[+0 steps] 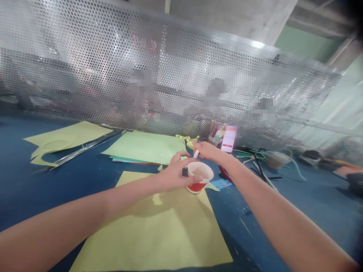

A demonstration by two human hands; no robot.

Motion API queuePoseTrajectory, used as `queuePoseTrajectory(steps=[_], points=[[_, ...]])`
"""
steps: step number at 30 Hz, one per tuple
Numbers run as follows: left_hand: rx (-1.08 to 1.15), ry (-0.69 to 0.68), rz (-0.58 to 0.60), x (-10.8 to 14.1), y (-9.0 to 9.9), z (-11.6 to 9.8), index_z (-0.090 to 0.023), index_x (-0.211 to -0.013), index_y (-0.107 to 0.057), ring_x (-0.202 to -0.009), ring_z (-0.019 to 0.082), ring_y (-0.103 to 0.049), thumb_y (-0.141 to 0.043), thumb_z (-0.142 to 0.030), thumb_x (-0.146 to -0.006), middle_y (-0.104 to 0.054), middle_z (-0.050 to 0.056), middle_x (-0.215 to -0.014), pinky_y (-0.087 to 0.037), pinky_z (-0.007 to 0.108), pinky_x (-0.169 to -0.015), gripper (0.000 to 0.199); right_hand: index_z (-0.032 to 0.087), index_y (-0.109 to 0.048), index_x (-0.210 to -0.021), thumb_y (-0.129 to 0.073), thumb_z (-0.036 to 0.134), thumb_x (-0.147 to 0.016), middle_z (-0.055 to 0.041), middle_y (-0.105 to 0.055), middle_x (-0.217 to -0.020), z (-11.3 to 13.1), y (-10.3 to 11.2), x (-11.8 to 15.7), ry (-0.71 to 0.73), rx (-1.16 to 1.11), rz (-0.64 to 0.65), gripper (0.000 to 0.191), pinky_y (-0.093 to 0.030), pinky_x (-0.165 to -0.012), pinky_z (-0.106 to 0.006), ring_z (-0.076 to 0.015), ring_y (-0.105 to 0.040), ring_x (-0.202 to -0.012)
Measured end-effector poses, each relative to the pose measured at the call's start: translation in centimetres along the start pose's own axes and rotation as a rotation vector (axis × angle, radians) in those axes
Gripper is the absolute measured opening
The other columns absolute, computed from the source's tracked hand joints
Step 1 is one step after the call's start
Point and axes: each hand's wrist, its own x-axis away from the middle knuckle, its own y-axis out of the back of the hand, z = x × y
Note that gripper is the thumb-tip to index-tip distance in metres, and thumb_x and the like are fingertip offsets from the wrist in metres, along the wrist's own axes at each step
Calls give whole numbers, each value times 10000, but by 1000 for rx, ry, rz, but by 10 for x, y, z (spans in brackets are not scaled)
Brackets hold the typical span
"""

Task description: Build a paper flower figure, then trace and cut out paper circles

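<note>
A red and white paper cup (196,186) is tilted a little above the upper part of a large yellow paper sheet (161,234). My left hand (176,172) is wrapped round the cup from the left, with the thumb across its front. Just behind the cup, my right hand (208,150) is closed on a small white stick-like object (196,153). The lower end of that object is close to the cup's rim, and whether they touch is unclear.
Light green sheets (147,145) lie behind on the blue table (93,179). Cut yellow paper (68,136) and a metal ruler (85,148) are at the left. A phone (228,139) stands by a pen holder; cords and a container (276,160) lie right. A perforated screen stands behind.
</note>
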Motion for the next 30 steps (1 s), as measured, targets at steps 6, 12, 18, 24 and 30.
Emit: queuePoseTrajectory(steps=[6, 12, 18, 24, 30], points=[[-41, -8, -8, -3, -1, 3, -293, -1243, -481, -1126, 263, -395, -583, -573, -724, -395, 69, -1086, -309, 427, -1024, 598, 128, -615, -825, -361, 401, -931, -36, -643, -769, 17, -8, -17, 139, 87, 166, 387, -482, -652, -286, -128, -597, -665], [-57, 1, -4, -2, 1, 2, -325, -1262, -465, -1150, 289, -359, -581, -584, -717, -394, 70, -1105, -274, 462, -1030, 615, 148, -614, -715, -315, 358, -933, -74, -683, -804, 24, -9, -19, 213, 174, 205, 425, -434, -644, -239, -152, -598, -673], [-110, 8, 5, -2, 3, -2, -310, -1268, -463, -1158, 307, -348, -557, -597, -729, -409, 86, -1130, -269, 484, -1020, 618, 140, -626, -737, -331, 339, -925, -100, -684, -852, 28, -9, -20, 230, 256, 243, 403, -429, -640, -243, -169, -604, -707], [-115, -5, 1, -2, 2, -6, -304, -1241, -489, -1181, 315, -335, -540, -603, -738, -443, 87, -1189, -264, 486, -1019, 587, 138, -661, -741, -337, 320, -918, -91, -698, -843, 41, -6, -17, 253, 305, 284, 411, -431, -694, -243, -175, -610, -754], [-105, 8, 4, -2, 2, -5, -297, -1239, -490, -1220, 333, -290, -547, -612, -725, -396, 79, -1294, -268, 499, -1020, 605, 141, -672, -684, -351, 325, -915, -79, -707, -759, 46, -7, -19, 248, 338, 321, 436, -433, -650, -246, -172, -610, -695]])
